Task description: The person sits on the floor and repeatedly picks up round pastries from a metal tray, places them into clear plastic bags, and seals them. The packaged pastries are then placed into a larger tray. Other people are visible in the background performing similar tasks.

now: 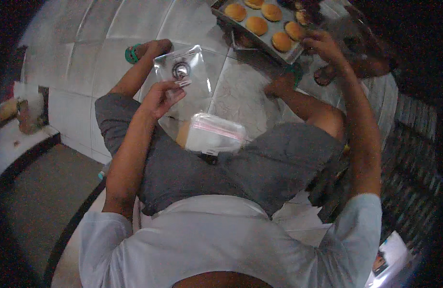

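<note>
My left hand (162, 98) pinches the lower edge of a clear plastic bag (195, 72) with a dark round print. The bag stands out flat above the tiled floor. At the far right, my right hand (325, 47) reaches to the near right corner of a metal tray (289, 58) of round golden buns (256, 26). Its bent fingertips meet the edge of the outermost bun (294, 30); blur and dim light hide the exact contact. Between my thighs rests a pack of clear plastic bags (216, 133) with a pink stripe.
Bare feet, one in a green sandal (132, 54), stand on pale floor tiles (245, 91). Another person's dark leg (365, 67) shows beyond my right arm. A ribbed dark surface (409, 168) lies at the right, and a low ledge (27, 144) at the left.
</note>
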`<control>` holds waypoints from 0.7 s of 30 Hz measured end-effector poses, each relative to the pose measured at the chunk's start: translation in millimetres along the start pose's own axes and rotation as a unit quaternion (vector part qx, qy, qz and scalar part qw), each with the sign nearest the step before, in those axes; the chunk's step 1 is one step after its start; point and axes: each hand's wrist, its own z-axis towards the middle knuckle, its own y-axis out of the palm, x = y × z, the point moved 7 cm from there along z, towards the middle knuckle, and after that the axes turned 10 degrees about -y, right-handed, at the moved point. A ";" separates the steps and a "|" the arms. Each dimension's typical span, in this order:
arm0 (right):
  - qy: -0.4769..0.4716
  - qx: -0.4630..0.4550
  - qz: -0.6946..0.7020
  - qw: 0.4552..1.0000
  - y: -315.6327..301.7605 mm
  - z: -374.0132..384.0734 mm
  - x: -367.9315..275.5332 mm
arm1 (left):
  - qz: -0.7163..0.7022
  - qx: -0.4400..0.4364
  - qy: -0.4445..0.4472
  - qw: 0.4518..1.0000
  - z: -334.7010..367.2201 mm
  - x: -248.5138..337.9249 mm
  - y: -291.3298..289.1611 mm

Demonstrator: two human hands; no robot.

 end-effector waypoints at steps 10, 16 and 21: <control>0.159 -0.200 -0.105 0.961 107.1 114.5 199.5 | 0.171 0.092 0.000 0.981 0.7 19.0 23.0; 0.208 -0.125 -0.095 0.966 102.3 81.2 69.8 | -0.021 0.114 -0.034 0.993 -0.7 4.4 30.3; 0.205 -0.032 0.347 0.914 107.5 11.1 -80.1 | -0.307 0.046 -0.039 0.950 -24.5 -9.1 60.1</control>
